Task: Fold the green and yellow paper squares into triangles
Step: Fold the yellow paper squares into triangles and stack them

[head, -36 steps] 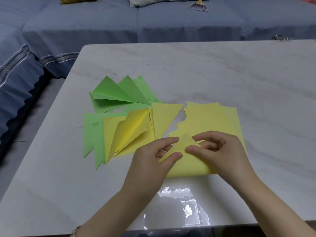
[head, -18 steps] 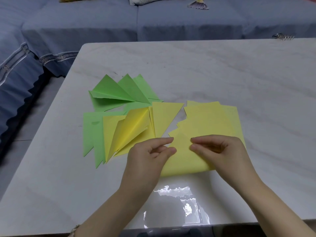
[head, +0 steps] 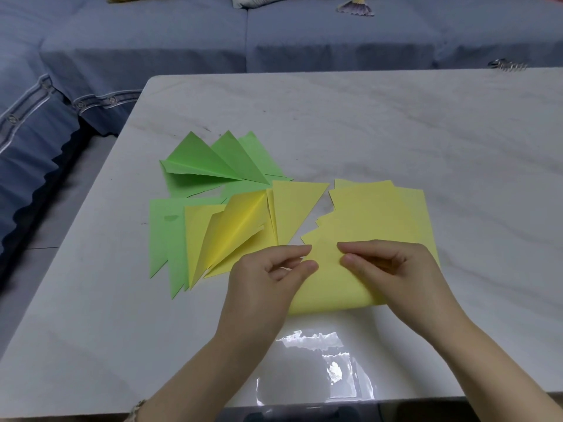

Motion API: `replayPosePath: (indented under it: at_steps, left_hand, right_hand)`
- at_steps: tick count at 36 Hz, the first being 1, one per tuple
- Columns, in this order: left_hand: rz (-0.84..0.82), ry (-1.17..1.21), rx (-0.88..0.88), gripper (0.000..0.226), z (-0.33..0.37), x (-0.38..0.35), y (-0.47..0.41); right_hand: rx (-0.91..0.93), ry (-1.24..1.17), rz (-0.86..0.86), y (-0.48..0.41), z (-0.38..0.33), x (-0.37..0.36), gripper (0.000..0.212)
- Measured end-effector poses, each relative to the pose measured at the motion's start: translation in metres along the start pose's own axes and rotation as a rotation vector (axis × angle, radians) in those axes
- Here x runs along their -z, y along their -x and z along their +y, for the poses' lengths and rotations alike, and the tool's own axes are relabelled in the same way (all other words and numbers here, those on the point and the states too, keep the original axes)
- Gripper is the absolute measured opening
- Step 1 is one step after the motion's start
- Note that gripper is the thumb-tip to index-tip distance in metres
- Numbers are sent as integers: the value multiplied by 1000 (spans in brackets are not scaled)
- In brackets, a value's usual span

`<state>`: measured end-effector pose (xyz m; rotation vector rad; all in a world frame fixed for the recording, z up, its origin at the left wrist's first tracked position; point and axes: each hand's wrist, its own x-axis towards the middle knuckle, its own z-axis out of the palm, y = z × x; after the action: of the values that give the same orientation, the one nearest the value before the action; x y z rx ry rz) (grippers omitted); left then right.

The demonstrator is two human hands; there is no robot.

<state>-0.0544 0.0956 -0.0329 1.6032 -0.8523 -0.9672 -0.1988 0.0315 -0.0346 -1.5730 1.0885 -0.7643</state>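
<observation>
Together, left hand [head: 262, 278], right hand [head: 396, 269] pinching yellow sheet [head: 330, 287]

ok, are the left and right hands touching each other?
Apart. Head view: the yellow sheet shows between the fingertips of the left hand and the right hand.

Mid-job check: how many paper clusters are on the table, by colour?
Green clusters: 2, the back fan and the left pile.
Yellow clusters: 2, the folded triangles and the flat stack, whose top sheet the left hand and right hand hold.
Total: 4.
</observation>
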Motion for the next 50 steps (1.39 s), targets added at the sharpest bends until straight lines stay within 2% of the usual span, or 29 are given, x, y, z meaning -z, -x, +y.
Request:
replayPosePath:
  at_steps: [28, 37, 41, 44, 47, 50]
  left_hand:
    - [-22, -70, -66, 18, -8, 4, 2]
    - [-18, -110, -80, 24, -7, 6, 3]
    - [-30, -152, -47, 28, -6, 10, -4]
    - [-131, -184, -7, 33, -5, 15, -11]
    - [-221, -303, -4, 27, -4, 19, -16]
    - [-218, -343, 42, 23, -11, 22, -20]
  right_hand:
    - [0, 13, -5, -1, -1, -1, 27]
    - [-1, 38, -34, -3, 0, -2, 28]
    - [20, 104, -107, -8, 1, -3, 25]
    - [32, 192, -254, -14, 1, -5, 23]
    - [90, 322, -397, -21, 0, -9, 21]
    - [138, 483, -461, -32, 4, -16, 11]
